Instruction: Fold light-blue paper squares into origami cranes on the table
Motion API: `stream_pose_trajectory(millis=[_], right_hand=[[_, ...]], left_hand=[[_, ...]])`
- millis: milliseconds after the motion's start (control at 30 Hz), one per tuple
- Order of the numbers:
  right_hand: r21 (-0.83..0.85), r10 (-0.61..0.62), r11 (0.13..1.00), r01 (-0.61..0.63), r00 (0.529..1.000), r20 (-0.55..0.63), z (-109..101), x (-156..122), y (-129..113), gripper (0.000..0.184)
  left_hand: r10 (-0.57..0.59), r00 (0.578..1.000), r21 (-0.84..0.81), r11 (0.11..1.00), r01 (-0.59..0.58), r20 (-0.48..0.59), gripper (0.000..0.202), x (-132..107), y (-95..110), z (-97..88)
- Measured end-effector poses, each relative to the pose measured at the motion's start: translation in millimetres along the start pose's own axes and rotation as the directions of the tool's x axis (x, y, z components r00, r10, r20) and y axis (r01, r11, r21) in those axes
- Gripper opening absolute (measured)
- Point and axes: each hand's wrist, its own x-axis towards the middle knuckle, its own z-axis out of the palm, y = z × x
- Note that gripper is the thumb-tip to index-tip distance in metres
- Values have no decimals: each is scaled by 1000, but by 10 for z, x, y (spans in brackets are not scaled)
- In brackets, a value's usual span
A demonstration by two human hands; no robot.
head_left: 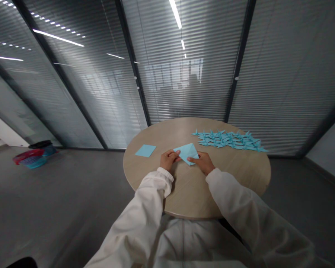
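Both my hands rest on a round wooden table (190,191), holding a light blue sheet of origami paper folded into a rough triangle (187,152). My left hand (169,159) pinches the paper's left corner. My right hand (202,162) has its index finger along the lower right edge. To the left of my left hand lies a flat, square sheet of the same blue paper (145,150). Beyond my right hand, a dense spread of several blue origami cranes (229,141) covers the table's far right part.
White sleeves cover both my forearms, which reach over the near table edge. Behind the table stands a glass partition with closed slatted blinds (184,85). A red and blue plastic basket (35,158) sits on the grey floor at the left.
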Motion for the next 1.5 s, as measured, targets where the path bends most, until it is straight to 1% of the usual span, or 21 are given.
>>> stream_pose_trajectory(millis=[233,467,767,900,1067,1200,1267,1333,1400,1500], right_hand=[[-10,19,1000,-19,1000,15,-10,-1,-12,42],[21,40,999,-40,999,14,1,-9,-48,44],[-49,12,999,-12,1000,4,-39,21,35,45],[-62,13,998,-13,1000,-1,-44,31,61,44],[-64,20,998,-21,1000,-10,-28,23,25,44],[-74,10,997,-11,1000,-3,-22,25,9,42],[-91,8,996,-9,1000,-9,-25,31,25,42],[-100,9,995,-11,1000,-18,-29,39,44,42],[-99,5,995,-7,1000,-22,-30,43,54,41],[-79,-3,997,1,1000,-24,-28,38,39,41]], left_hand=[[-4,999,3,1000,4,-39,38,17,-3,1],[-32,997,-46,999,28,-73,39,8,16,15],[-29,998,-50,998,25,-63,42,43,-8,-34],[14,998,-14,1000,-15,-59,46,47,-19,-40],[85,995,44,996,-82,-50,49,9,16,-20],[130,990,65,990,-127,-46,49,-13,26,-11],[134,990,56,990,-132,-35,47,-4,15,-15],[120,993,35,992,-119,-19,45,13,2,-19],[76,997,29,997,-76,6,42,29,-7,-22],[-4,998,73,997,0,56,40,39,-19,-20]])
